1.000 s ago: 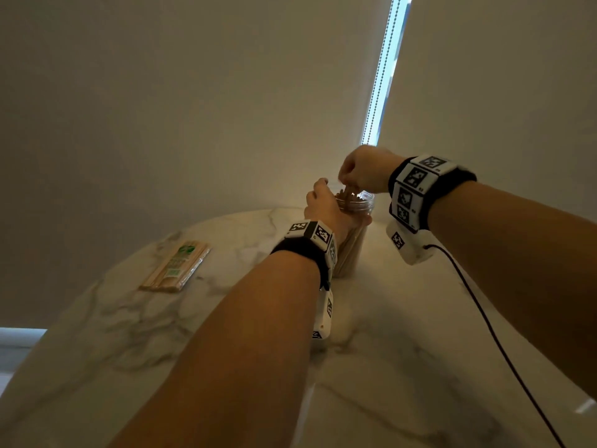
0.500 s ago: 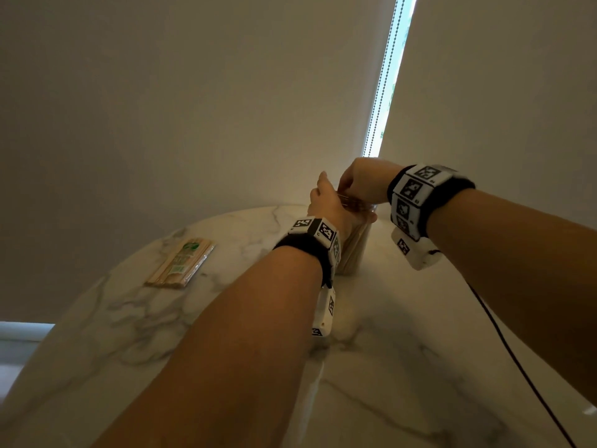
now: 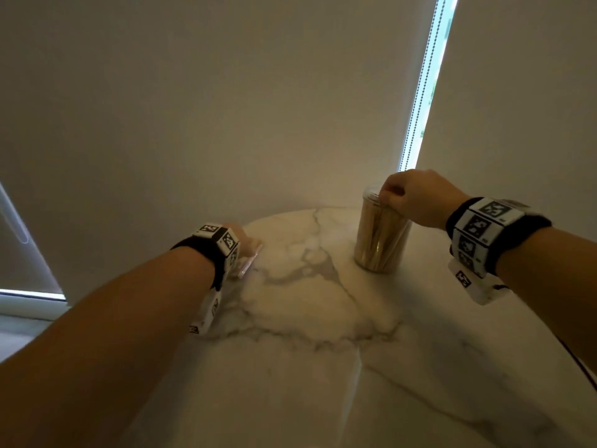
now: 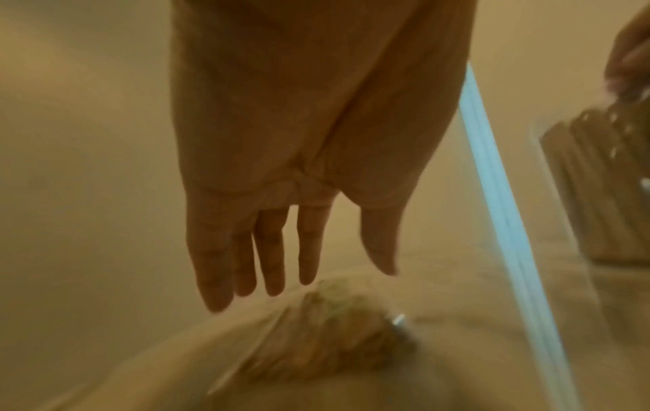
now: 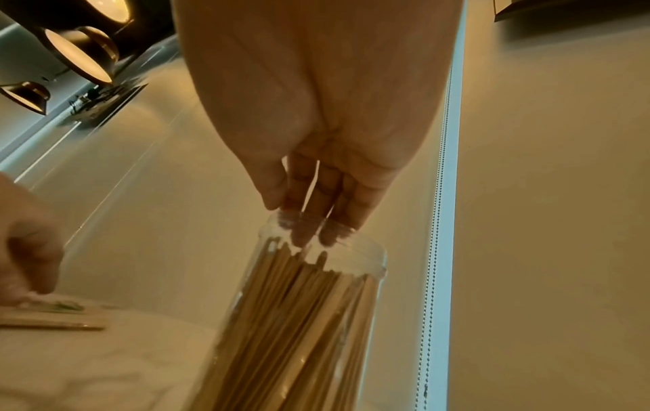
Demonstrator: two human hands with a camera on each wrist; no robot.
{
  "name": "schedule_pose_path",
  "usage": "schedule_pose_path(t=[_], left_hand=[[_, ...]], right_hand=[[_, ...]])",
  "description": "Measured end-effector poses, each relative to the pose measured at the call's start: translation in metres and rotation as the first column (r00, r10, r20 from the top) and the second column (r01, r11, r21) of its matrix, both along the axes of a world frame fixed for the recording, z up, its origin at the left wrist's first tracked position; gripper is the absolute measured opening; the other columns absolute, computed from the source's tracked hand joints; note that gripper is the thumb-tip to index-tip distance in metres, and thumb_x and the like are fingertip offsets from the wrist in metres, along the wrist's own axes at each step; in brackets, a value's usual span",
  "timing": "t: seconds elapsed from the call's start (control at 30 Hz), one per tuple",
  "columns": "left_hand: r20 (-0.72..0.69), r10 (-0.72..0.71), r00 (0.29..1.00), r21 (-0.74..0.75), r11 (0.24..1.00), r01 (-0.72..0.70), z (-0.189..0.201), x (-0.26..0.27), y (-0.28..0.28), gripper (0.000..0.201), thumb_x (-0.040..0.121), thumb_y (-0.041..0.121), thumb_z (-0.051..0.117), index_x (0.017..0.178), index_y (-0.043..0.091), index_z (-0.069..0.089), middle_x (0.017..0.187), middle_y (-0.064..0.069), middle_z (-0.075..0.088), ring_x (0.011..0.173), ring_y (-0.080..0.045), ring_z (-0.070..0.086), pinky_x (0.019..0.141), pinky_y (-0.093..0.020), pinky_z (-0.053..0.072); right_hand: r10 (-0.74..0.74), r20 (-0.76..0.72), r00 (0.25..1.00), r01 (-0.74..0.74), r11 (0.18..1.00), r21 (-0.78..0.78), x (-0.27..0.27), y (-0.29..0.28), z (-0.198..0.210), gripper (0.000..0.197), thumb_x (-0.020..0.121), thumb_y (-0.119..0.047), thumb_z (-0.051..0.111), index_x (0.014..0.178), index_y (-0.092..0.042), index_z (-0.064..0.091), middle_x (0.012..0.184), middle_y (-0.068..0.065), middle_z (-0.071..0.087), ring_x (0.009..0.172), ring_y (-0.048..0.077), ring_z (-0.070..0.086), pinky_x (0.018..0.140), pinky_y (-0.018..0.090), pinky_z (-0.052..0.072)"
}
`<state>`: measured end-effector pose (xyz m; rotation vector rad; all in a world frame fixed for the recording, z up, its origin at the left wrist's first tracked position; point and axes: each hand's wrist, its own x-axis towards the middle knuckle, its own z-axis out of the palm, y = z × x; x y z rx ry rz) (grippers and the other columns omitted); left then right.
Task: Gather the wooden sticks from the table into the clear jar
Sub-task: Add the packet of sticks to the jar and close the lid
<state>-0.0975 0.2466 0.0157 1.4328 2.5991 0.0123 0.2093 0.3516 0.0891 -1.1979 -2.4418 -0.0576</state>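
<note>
A round white marble table (image 3: 310, 367) with grey veins is carrying two things. A clear jar (image 3: 379, 234) packed with wooden sticks (image 5: 299, 319) is standing upright near the far edge, toward the right. A flat packet of sticks (image 3: 250, 258) is lying near the far left edge, well apart from the jar.

table (image 3: 290, 367): glossy veined marble | jar (image 3: 381, 253): clear plastic | sticks (image 5: 299, 319): pale wood

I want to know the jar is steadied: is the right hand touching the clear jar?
Touching. The right wrist view shows the right hand with its fingertips dipped past the clear jar's rim, against the wall.
</note>
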Motion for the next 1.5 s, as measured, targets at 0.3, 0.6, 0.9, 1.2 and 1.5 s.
schedule_pose_path(t=[0.3,0.6,0.9,1.2,1.5], left_hand=[[0.055,-0.072,0.996,-0.07,0.995,0.076,0.001,0.024,-0.041,0.048,0.082,0.032,0.079,0.12,0.005,0.064,0.111,-0.008,0.068,0.097,-0.023,0.065,0.076,-0.029,0.05],[0.598,-0.415,0.686,0.272,0.91,0.314,0.028,0.119,-0.107,0.042,0.071,0.026,0.088,0.108,0.019,0.069,0.101,-0.006,0.073,0.093,-0.022,0.07,0.081,-0.036,0.061],[0.836,-0.428,0.344,0.538,0.764,-0.357,0.024,0.142,-0.129,0.056,0.082,0.018,0.079,0.128,0.006,0.05,0.111,-0.018,0.068,0.097,-0.028,0.071,0.078,-0.036,0.061],[0.865,-0.497,-0.072,0.442,0.822,-0.359,0.029,0.183,-0.141,0.034,0.102,0.023,0.052,0.129,0.003,0.058,0.114,-0.018,0.071,0.102,-0.032,0.07,0.071,-0.038,0.06],[0.818,-0.565,-0.103,0.481,0.772,-0.416,0.011,0.178,-0.112,0.036,0.097,0.027,0.06,0.125,0.004,0.06,0.118,-0.018,0.07,0.108,-0.032,0.069,0.083,-0.043,0.059]], right_hand=[[0.066,-0.15,0.986,-0.073,0.996,-0.043,0.002,-0.082,-0.021,0.014,0.098,-0.029,0.055,0.095,-0.021,0.066,0.083,-0.008,0.059,0.075,0.012,0.055,0.061,0.017,0.036],[0.049,-0.235,0.971,-0.142,0.907,-0.396,0.016,-0.15,-0.034,0.05,0.092,-0.047,0.064,0.135,-0.026,0.05,0.108,-0.013,0.062,0.097,0.007,0.061,0.075,0.019,0.047],[0.038,-0.404,0.914,-0.245,0.846,-0.475,0.056,-0.197,-0.046,0.008,0.091,-0.025,0.07,0.099,-0.023,0.069,0.092,-0.006,0.071,0.079,0.011,0.07,0.075,0.031,0.062],[0.196,-0.389,0.9,-0.293,0.933,-0.207,0.037,-0.235,-0.067,0.016,0.092,-0.03,0.067,0.106,-0.025,0.075,0.108,-0.015,0.056,0.093,0.002,0.059,0.082,0.014,0.047],[-0.083,-0.686,0.723,-0.205,0.922,-0.328,0.043,-0.189,-0.072,0.019,0.093,-0.024,0.069,0.111,-0.024,0.065,0.093,-0.006,0.069,0.08,0.011,0.068,0.074,0.027,0.058]])
